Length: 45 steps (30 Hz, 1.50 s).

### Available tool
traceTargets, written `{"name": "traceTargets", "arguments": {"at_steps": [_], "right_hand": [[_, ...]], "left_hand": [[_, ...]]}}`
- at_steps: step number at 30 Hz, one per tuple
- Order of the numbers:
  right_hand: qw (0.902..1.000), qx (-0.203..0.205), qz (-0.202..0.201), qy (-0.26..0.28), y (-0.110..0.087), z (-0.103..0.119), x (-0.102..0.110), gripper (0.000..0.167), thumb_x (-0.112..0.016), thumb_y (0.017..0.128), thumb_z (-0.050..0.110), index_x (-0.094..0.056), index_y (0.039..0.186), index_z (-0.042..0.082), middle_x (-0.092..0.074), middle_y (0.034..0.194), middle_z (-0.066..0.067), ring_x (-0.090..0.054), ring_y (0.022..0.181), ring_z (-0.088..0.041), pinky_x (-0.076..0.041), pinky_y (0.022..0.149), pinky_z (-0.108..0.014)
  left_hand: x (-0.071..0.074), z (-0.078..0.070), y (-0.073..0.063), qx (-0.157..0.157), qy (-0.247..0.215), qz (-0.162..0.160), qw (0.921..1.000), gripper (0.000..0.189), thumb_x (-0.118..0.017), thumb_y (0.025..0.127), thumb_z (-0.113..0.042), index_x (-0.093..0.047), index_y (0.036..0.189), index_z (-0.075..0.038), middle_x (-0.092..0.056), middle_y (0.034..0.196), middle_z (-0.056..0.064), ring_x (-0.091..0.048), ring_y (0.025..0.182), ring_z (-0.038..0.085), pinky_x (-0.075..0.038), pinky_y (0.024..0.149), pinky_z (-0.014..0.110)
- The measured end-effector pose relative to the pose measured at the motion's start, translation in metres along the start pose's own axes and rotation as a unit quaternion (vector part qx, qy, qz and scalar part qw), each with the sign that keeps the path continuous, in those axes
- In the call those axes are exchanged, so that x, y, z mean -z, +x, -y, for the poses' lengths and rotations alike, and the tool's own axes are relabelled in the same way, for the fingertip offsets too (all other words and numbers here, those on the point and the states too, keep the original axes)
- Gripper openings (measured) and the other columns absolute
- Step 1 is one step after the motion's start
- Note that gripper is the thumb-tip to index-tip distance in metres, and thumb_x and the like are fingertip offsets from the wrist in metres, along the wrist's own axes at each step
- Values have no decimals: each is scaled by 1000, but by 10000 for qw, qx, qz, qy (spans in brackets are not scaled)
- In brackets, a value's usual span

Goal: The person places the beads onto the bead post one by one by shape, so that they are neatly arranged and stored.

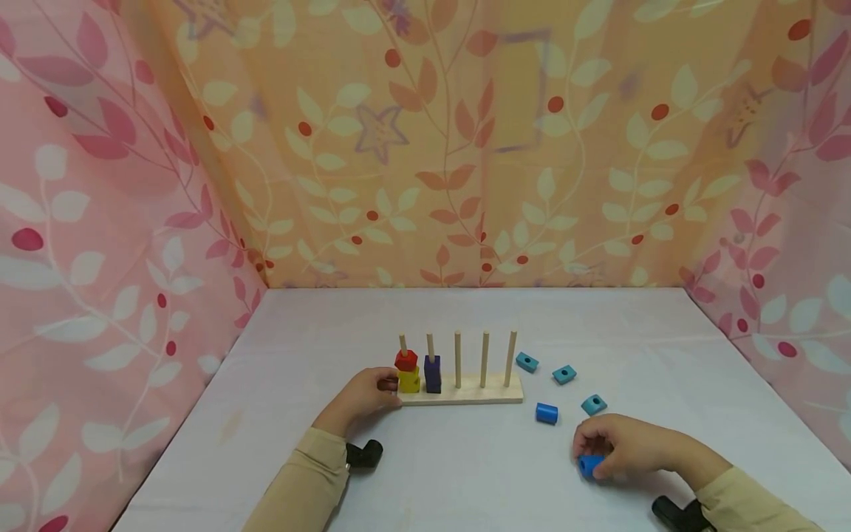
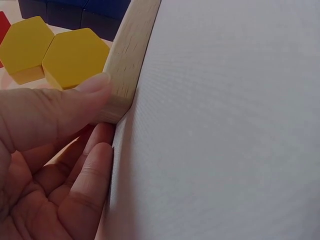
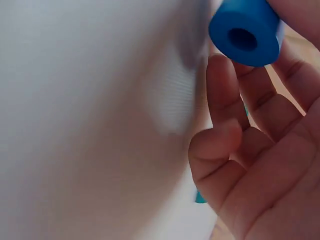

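Observation:
A wooden peg board [image 1: 459, 400] with several upright pegs stands in the middle of the table. My left hand [image 1: 362, 395] grips its left end, the thumb on the edge of the base in the left wrist view. Yellow hexagonal blocks [image 1: 408, 381] with red above them [image 1: 406, 360] sit on the leftmost peg, and dark blue blocks [image 1: 433, 375] on the second. To the front right, my right hand [image 1: 634, 445] pinches a blue cylinder bead [image 1: 588, 465]. That bead's hole faces the camera in the right wrist view. The other pegs are bare.
Another blue cylinder bead [image 1: 547, 413] lies right of the board. Three teal beads with holes, one near the last peg [image 1: 527, 362], one farther right [image 1: 564, 374] and one behind my right hand [image 1: 594, 404], lie on the white table [image 1: 465, 473]. Patterned cloth walls [image 1: 425, 148] surround it.

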State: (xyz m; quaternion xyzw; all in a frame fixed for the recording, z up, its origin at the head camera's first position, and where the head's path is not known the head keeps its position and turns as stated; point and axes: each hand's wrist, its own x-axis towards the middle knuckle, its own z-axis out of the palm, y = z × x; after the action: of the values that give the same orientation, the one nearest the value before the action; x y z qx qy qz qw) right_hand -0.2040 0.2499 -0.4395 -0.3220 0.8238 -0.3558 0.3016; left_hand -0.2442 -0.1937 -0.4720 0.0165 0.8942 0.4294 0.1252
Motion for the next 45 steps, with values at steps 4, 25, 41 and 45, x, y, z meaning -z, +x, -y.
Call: {"name": "traceTargets", "arguments": {"at_steps": [4, 25, 41, 45], "right_hand": [[9995, -107, -313, -14, 4, 8, 7, 25, -70, 80, 26, -61, 101, 16, -56, 90, -1, -50, 81, -14, -44, 66, -24], [9492, 1132, -2892, 511, 61, 96, 19, 36, -65, 85, 19, -55, 116, 4, -60, 106, -9, -60, 96, -20, -51, 79, -24], [9190, 1598, -3375, 1264, 117, 141, 13, 31, -63, 86, 11, -58, 116, 5, -61, 111, -9, -56, 108, -21, -38, 98, -42], [9172, 1536, -3475, 1199, 127, 143, 12, 30, -64, 85, 10, -60, 114, 6, -63, 106, -9, -58, 102, -22, -41, 95, -44]], "left_hand": [[0, 0, -1, 28, -13, 18, 10000, 50, -75, 73, -13, -57, 120, -9, -62, 101, 0, -56, 96, 17, -44, 91, 42], [0, -1, 0, -25, 68, 3, 10000, 50, -75, 74, -12, -57, 120, -7, -63, 103, 2, -57, 96, 18, -44, 91, 41], [1, -5, -1, 48, 110, -7, 9999, 48, -75, 74, -11, -58, 119, -8, -63, 102, 1, -57, 95, 17, -44, 91, 41], [0, -6, -2, 131, 49, -5, 9999, 48, -74, 74, -10, -58, 119, -8, -62, 102, 1, -56, 96, 18, -44, 91, 41]]}}
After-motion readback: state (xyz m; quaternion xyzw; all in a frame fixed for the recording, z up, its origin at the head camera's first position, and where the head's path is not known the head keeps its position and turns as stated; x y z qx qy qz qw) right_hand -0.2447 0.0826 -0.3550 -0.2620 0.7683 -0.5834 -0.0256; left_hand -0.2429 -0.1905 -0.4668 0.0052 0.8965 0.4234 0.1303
